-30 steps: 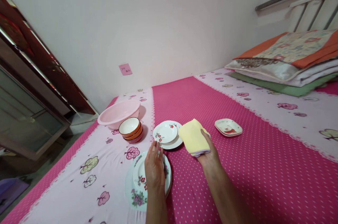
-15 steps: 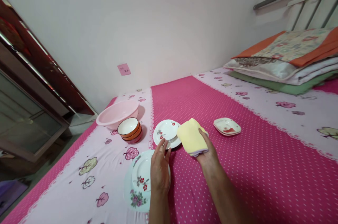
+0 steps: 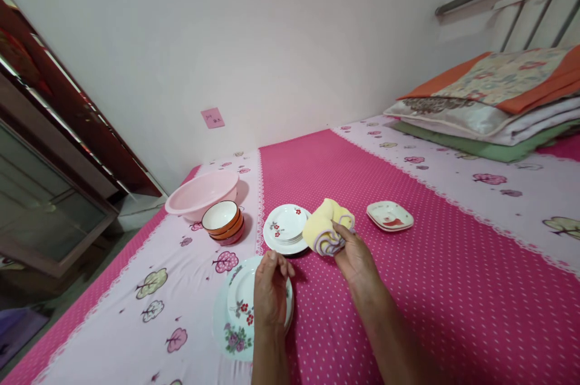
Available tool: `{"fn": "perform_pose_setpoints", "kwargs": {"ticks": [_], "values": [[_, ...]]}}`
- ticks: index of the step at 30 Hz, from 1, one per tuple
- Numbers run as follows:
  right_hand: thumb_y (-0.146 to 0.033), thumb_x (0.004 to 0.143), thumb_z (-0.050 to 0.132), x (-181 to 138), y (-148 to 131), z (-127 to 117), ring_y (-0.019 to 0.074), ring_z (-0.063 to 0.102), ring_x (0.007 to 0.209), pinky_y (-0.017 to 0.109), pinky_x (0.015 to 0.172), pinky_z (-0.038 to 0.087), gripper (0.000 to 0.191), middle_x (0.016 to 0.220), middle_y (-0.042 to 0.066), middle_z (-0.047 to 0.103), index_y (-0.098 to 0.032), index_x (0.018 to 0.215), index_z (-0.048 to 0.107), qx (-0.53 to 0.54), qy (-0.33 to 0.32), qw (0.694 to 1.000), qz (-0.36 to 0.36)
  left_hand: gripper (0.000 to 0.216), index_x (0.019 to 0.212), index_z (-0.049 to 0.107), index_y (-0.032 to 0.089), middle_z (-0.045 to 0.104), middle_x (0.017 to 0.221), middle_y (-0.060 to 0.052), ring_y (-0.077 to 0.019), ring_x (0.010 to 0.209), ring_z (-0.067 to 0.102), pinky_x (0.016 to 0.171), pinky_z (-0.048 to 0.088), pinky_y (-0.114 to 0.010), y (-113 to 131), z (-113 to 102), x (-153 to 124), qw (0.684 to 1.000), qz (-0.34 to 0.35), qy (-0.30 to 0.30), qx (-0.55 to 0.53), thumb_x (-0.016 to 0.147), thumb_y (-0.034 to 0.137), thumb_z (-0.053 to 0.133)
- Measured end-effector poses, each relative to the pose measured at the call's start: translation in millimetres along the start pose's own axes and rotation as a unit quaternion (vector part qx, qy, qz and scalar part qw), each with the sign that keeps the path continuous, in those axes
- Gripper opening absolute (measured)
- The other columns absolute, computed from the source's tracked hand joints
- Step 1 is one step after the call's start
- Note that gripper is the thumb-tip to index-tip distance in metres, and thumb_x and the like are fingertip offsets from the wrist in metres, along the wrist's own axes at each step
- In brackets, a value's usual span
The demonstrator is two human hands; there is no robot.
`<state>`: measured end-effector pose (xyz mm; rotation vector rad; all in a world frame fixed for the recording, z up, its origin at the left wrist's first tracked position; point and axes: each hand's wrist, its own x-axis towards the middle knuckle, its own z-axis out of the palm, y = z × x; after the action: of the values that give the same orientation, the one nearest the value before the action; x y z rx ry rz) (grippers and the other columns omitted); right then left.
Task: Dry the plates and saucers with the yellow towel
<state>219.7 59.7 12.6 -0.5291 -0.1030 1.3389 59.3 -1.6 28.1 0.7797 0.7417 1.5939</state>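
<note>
My right hand (image 3: pixel 356 258) is closed round a bunched yellow cloth (image 3: pixel 325 229) with a purple edge, held just above the bed beside a stack of small flowered plates (image 3: pixel 286 228). My left hand (image 3: pixel 270 291) hangs over the right rim of a stack of larger flowered plates (image 3: pixel 238 315), fingers curled loosely, with nothing seen in them. The small plates lie just beyond its fingertips.
A pink bedsheet (image 3: pixel 408 288) with a dotted middle covers the bed. Orange stacked bowls (image 3: pixel 223 222) and a pink basin (image 3: pixel 202 193) sit at the left. Square dishes (image 3: pixel 389 216) lie to the right. Folded bedding (image 3: pixel 493 104) is piled at the far right by the wall.
The yellow cloth, held flat before, is now crumpled in my right hand. My left hand reached toward the small plates, then drew back with its fingers curled.
</note>
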Motion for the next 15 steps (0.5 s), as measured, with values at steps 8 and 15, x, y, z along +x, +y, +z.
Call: {"fn": "perform_pose_setpoints", "kwargs": {"ticks": [8,15], "values": [[-0.020,0.075,0.079,-13,3,2,0.0237,0.080,0.076,0.034,0.072,0.067,0.020,0.083,0.003,0.082,-0.020,0.094,0.072,-0.018,-0.011,1.000,0.022,0.034,0.063,0.053,0.021,0.045,0.061,0.007,-0.0089,0.056,0.041,0.055,0.043,-0.021,15,-19,4,0.982,0.098,0.152,-0.054,0.076,0.035,0.082],[-0.032,0.085,0.072,-33,-25,13,0.0316,0.079,0.095,0.050,0.080,0.066,0.024,0.106,0.013,0.082,-0.020,0.105,0.073,0.009,-0.054,0.999,0.003,0.024,0.072,0.063,0.020,0.054,0.070,0.004,-0.0102,0.063,0.050,0.057,0.046,-0.021,53,6,-38,0.985,0.103,0.131,-0.041,0.079,0.036,0.080]]}}
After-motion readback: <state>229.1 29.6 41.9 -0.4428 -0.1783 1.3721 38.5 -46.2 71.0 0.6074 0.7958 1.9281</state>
